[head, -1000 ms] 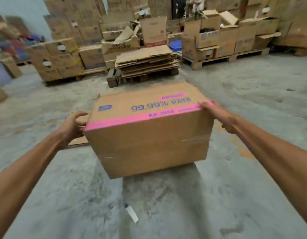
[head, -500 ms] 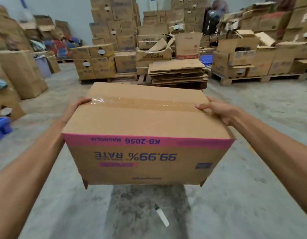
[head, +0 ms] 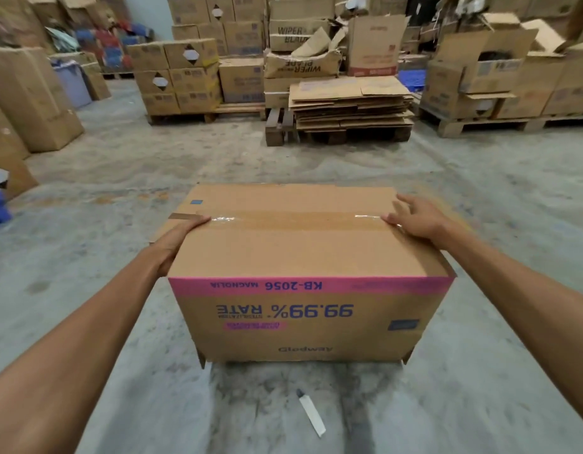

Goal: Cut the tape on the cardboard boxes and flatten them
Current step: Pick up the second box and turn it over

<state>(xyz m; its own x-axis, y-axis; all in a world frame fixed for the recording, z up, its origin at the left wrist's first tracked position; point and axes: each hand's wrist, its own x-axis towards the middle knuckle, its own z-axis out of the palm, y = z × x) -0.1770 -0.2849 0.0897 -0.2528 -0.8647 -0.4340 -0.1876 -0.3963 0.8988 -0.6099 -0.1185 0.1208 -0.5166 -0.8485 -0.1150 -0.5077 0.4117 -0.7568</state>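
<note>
A brown cardboard box with a pink band and upside-down blue print sits in front of me, low over the concrete floor. A strip of clear tape runs across its top seam. My left hand grips the box's left side, thumb on the top edge near the tape's end. My right hand rests on the top right corner, fingers spread over the tape. A small white cutter lies on the floor just in front of the box.
A stack of flattened cardboard lies on a pallet straight ahead. Pallets of stacked boxes stand at the back left and boxes at the back right. More tall boxes line the left side.
The box was turned over so its taped seam faces up, then lowered toward the floor. Both hands stayed on its sides, the right one shifting onto the top.
</note>
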